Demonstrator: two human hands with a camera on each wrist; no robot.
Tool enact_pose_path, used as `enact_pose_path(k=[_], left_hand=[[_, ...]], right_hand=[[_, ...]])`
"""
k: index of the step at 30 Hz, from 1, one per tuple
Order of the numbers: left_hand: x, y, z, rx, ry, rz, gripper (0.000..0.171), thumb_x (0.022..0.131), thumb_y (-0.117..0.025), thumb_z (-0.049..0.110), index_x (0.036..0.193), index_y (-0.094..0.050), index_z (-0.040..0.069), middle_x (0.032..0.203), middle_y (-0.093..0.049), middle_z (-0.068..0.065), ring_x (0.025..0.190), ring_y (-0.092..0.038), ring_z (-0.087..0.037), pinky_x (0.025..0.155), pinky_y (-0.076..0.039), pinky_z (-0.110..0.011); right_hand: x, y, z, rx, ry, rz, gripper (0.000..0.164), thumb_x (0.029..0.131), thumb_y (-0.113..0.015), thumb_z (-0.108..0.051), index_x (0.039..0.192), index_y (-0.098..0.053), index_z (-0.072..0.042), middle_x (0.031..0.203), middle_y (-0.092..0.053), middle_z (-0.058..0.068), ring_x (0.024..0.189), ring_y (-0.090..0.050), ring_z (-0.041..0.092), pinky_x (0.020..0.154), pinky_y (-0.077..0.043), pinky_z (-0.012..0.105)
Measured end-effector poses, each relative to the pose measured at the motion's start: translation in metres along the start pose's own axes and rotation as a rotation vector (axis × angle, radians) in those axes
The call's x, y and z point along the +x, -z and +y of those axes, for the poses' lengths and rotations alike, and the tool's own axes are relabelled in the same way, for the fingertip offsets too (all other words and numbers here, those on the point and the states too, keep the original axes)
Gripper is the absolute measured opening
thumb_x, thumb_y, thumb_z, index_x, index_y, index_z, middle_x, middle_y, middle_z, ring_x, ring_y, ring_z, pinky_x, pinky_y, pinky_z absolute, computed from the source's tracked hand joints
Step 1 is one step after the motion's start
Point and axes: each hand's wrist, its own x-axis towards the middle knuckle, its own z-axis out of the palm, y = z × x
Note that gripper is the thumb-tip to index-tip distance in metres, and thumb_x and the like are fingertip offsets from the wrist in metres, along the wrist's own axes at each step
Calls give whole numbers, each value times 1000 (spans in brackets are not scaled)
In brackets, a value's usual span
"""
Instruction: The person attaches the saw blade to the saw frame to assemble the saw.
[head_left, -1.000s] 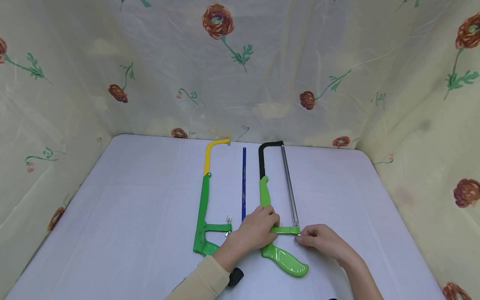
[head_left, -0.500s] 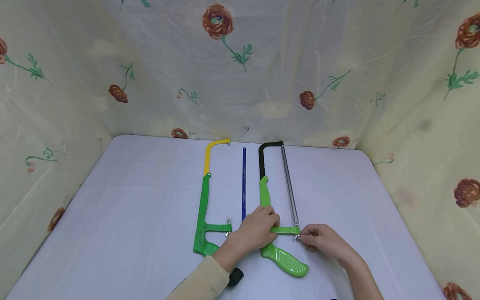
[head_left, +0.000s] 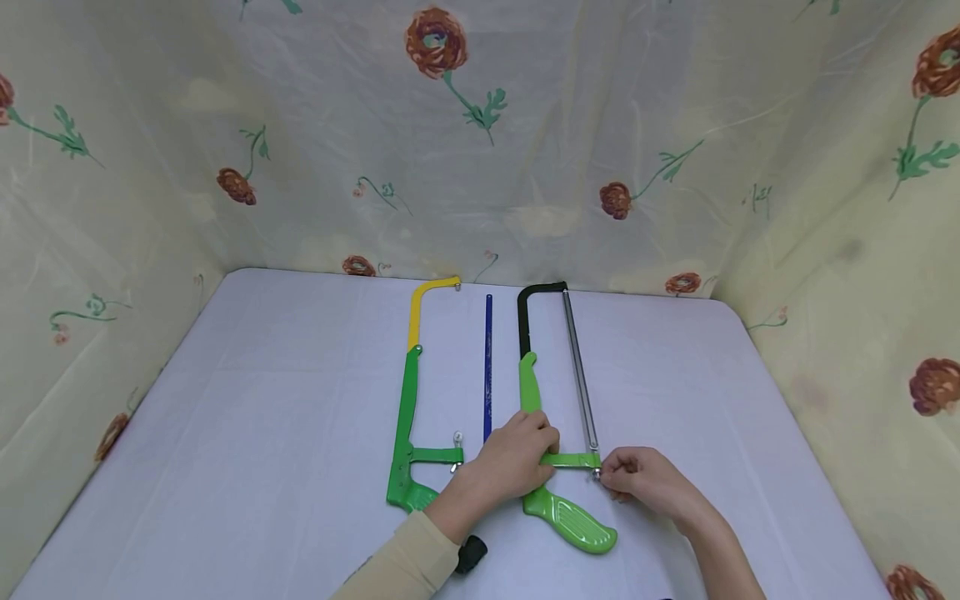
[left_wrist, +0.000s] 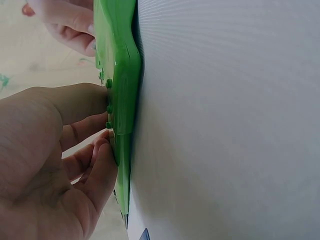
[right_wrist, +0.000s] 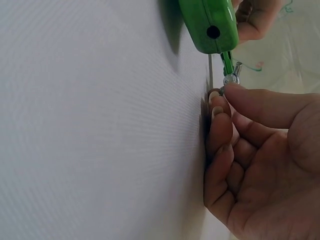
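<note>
A hacksaw [head_left: 531,387] with a light green body and black front bow lies on the table, a grey blade [head_left: 579,367] stretched along its right side. My left hand [head_left: 513,454] grips its frame just above the light green handle [head_left: 581,523]. At the near end of the blade, the thumb and forefinger of my right hand [head_left: 645,479] pinch a small metal wing nut [right_wrist: 231,79]. In the right wrist view, one wing sticks up beyond the thumb, and the other fingers curl close over the table. My left fingers [left_wrist: 102,172] press against the green frame in the left wrist view.
Left of my left hand lies a second hacksaw [head_left: 407,400], dark green with a yellow bow and a black handle end [head_left: 471,554], partly under my forearm. Between both saws lies a blue blade [head_left: 488,367]. Flowered cloth [head_left: 525,167] walls in the white table [head_left: 262,467].
My right fingertips have shifted slightly around the wing nut, and its wings have changed angle. The left hand and both hacksaws have stayed in place.
</note>
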Motion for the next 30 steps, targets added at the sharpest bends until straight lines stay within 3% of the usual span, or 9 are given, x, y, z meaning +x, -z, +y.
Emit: enact_pose_path(k=[16,25,30], left_hand=[[-1,3,1,-12,7,-13,14,91,-71,28,103,-69,20,109,-58,5,95,-48,-10,70,-44,-18],[-1,3,2,-11,9,-13,15,91,-71,29,104,-69,21,109,-58,5,96,-48,-10,71,-44,-18],[-1,2,1,-11,10,-15,16,91,-71,29,104,-69,21,110,-59,5,96,-49,-10,71,-44,-18]], right_hand=[[1,-2,0,-40,6,40,11,88,-64,-7,92,-68,3,85,-67,5,77,-58,15,66,-52,25],[-1,-3,-3,-105,-27,50,14,85,-72,-15,86,-69,-2,69,-56,-2,72,-50,15,61,-40,25],[-2,-4,-4,-106,-17,41,15,84,-73,-17,84,-69,-2,69,-55,-3,71,-49,14,61,-40,24]])
